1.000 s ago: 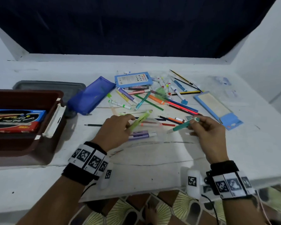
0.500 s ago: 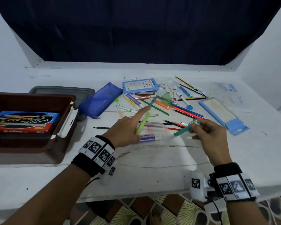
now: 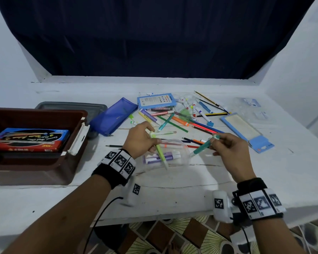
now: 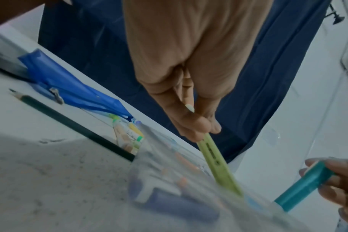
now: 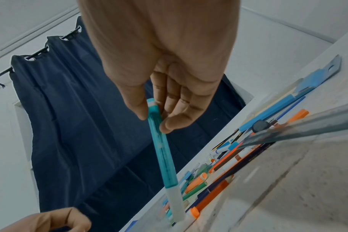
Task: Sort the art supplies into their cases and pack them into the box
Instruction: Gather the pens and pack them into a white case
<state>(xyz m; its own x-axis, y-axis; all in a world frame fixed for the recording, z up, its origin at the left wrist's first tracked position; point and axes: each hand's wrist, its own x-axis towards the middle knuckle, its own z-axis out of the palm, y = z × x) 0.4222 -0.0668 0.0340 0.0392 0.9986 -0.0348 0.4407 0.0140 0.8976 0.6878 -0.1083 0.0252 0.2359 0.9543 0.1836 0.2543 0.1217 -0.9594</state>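
Note:
My left hand (image 3: 141,140) pinches a light-green highlighter (image 3: 159,150), its tip pointing down into a clear plastic case (image 3: 180,154) that holds a purple highlighter (image 3: 161,157). The left wrist view shows the green highlighter (image 4: 216,163) between thumb and fingers. A teal highlighter (image 3: 203,146) is held by my right hand (image 3: 228,148) just right of the case, its white end toward the case. In the right wrist view the teal highlighter (image 5: 162,150) hangs from thumb and fingers. A brown box (image 3: 35,114) at the left holds a red-and-blue pencil pack (image 3: 29,139).
Behind the hands lies a heap of markers and pencils (image 3: 182,118), a blue zip pouch (image 3: 112,116), a blue marker card (image 3: 155,100) and a light-blue flat case (image 3: 246,129). A grey lid (image 3: 70,106) sits behind the box. A dark pencil (image 3: 114,146) lies near my left wrist.
My left hand has turned the green highlighter from pointing up and away to pointing down into the clear case. The right hand has stayed by the case with the teal highlighter.

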